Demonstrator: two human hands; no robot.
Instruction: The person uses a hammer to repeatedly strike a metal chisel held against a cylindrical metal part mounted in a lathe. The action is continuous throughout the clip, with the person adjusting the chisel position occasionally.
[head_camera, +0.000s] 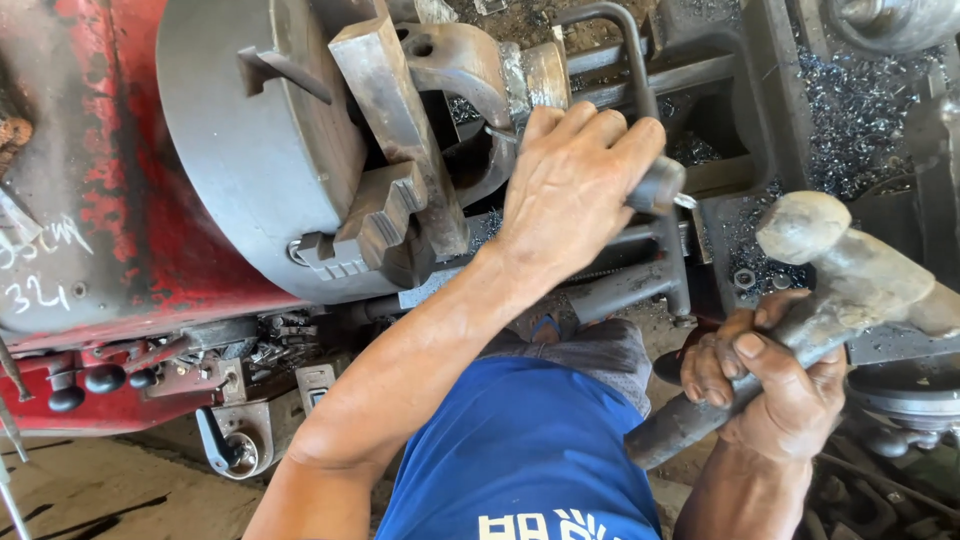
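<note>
My left hand (575, 185) is closed around a short dark metal rod (660, 186) whose tip pokes out past my fingers. It is held beside a curved steel part (470, 65) clamped in the stepped jaws (385, 215) of a large grey lathe chuck (255, 130). My right hand (775, 385) grips the handle of a heavy worn hammer (835, 265), whose rounded head is raised at the right, apart from the rod.
The red lathe headstock (95, 190) fills the left side, with black knob levers (85, 385) below it. Metal shavings (855, 110) cover the lathe bed and carriage at the right. Dirt floor (110, 490) lies at the bottom left. My blue shirt (525, 450) shows below.
</note>
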